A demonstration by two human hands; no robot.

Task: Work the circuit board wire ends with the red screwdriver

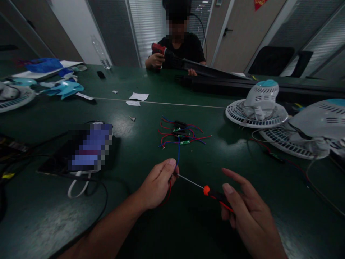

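"Left hand point(156, 185) first: thumb and fingers pinched close on a small wired part point(175, 174), blue wire point(178, 153) running up from them, red wire point(169, 194) hanging below!"

"And the right hand point(250, 208)?"

"Curled on the screwdriver point(206, 190), thumb pressed to the handle, index finger stretched out clear of it. The shaft points straight at the left fingertips!"

"Is the tip on the part?"

"It seems to meet it, right between those fingers, but the left thumb covers most of that, so I can't swear to contact."

"What's around them?"

"Just beyond the left fingers, a cluster of wired circuit boards point(180, 133) on the green bench point(134, 144). Phone point(90, 147) off to the left, white slotted housings point(261, 99) to the right, and across the bench a co-worker point(194, 46) gripping a red drill point(159, 48)!"
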